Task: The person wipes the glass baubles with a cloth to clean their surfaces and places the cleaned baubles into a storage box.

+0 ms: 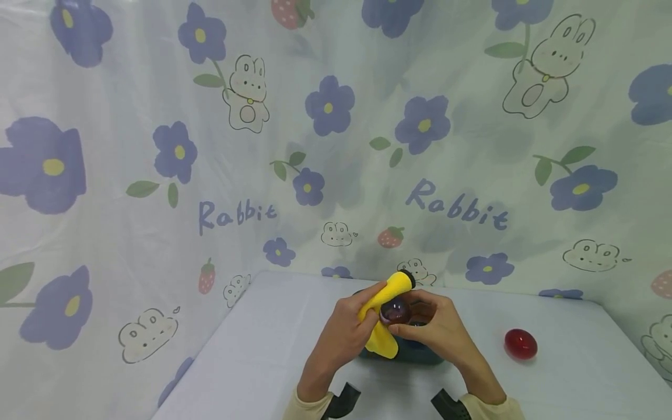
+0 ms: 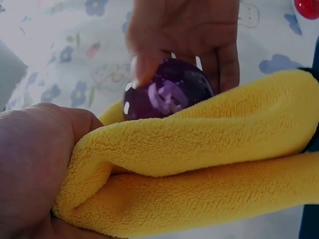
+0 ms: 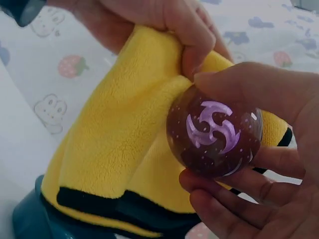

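Lower centre of the head view: left hand [image 1: 343, 335] grips a yellow microfibre cloth [image 1: 385, 312], fingers curled round it. Right hand [image 1: 441, 329] pinches a purple glass ball [image 1: 395, 310] between thumb and fingers, ball touching the cloth. Just behind them, a dark teal container [image 1: 420, 354] on the worktop [image 1: 262, 361]. Farther right, a red ball [image 1: 521, 344]. Rabbit-print curtain [image 1: 236, 146] at back.
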Motion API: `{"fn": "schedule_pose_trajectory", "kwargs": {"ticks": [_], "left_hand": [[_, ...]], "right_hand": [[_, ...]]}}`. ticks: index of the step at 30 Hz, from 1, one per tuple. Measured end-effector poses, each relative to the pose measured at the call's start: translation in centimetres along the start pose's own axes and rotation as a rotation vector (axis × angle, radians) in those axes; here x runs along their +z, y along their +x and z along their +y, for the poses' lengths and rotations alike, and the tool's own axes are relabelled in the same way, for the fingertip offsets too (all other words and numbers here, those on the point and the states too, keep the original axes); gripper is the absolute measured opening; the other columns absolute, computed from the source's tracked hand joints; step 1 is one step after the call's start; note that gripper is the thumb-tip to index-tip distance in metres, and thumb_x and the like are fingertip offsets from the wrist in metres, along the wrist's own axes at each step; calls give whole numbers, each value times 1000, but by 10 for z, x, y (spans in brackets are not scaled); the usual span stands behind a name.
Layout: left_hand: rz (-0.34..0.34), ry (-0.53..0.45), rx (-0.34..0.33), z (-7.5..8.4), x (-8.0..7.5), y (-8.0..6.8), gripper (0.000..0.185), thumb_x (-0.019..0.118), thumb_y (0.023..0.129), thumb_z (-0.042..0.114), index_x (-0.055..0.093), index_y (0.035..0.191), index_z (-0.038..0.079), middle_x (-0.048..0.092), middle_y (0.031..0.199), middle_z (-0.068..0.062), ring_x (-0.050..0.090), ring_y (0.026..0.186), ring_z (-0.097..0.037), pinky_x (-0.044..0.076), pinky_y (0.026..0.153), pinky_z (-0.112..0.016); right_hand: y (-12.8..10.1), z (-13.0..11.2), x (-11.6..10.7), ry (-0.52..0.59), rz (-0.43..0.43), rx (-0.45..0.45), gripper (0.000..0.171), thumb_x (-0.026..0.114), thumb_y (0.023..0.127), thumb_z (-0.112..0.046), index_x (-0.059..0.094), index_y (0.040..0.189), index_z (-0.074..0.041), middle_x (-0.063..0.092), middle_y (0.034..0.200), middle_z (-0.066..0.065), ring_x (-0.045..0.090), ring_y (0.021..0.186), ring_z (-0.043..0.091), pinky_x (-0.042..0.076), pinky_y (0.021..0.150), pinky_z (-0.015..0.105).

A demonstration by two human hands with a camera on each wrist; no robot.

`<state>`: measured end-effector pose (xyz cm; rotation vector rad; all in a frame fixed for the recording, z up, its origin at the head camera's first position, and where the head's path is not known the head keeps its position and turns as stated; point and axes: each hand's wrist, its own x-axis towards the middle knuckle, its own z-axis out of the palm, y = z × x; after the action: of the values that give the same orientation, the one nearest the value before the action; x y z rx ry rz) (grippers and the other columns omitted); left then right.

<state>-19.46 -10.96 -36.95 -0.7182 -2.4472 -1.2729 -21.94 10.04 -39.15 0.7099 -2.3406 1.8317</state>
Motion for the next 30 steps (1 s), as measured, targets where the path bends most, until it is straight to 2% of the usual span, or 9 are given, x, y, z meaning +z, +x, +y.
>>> {"fn": "schedule_pose_trajectory", "kwargs": {"ticks": [5, 12, 18, 22, 26, 30], "left_hand": [[-12, 5, 0, -3, 0, 1, 52, 50, 98, 5, 55, 149, 10, 71, 129, -6, 62, 84, -9, 55, 79, -21], [-46, -6, 0, -5, -1, 0, 55, 48, 98, 5, 49, 153, 8, 71, 123, -7, 59, 78, -5, 55, 75, -19], [-73, 9, -8, -4, -2, 0, 57, 47, 99, 6, 45, 156, 8, 72, 121, -8, 59, 79, -4, 55, 75, -18], [-84, 18, -19, -3, -2, -1, 59, 48, 99, 6, 43, 158, 9, 72, 113, -9, 59, 77, -3, 55, 72, -18], [-80, 30, -24, -1, -3, -2, 59, 49, 98, 6, 44, 156, 8, 71, 108, -9, 58, 76, -4, 54, 69, -18], [-77, 33, -27, 0, -4, -3, 57, 49, 98, 5, 47, 154, 6, 71, 109, -9, 59, 77, -4, 54, 71, -18]], "right_hand": [[0, -1, 0, 28, 12, -40, 46, 87, 80, -16, 72, 123, -7, 74, 120, 15, 75, 97, 13, 60, 86, 25], [-1, -3, 1, 83, 72, -76, 51, 85, 80, -9, 69, 128, -7, 70, 125, 17, 73, 101, 10, 60, 88, 24], [-1, -3, 1, 135, 112, -73, 56, 84, 81, -4, 65, 134, -5, 66, 133, 17, 72, 109, 9, 59, 91, 24], [-1, -3, 1, 145, 128, -70, 58, 84, 81, -3, 63, 135, -5, 63, 136, 17, 72, 111, 7, 60, 89, 26], [0, -1, 1, 135, 148, -62, 59, 84, 81, -2, 61, 135, -2, 62, 136, 21, 71, 109, 6, 60, 89, 25], [2, 1, 1, 120, 171, -40, 60, 85, 80, -3, 60, 135, -1, 64, 133, 23, 71, 108, 3, 59, 89, 24]]}}
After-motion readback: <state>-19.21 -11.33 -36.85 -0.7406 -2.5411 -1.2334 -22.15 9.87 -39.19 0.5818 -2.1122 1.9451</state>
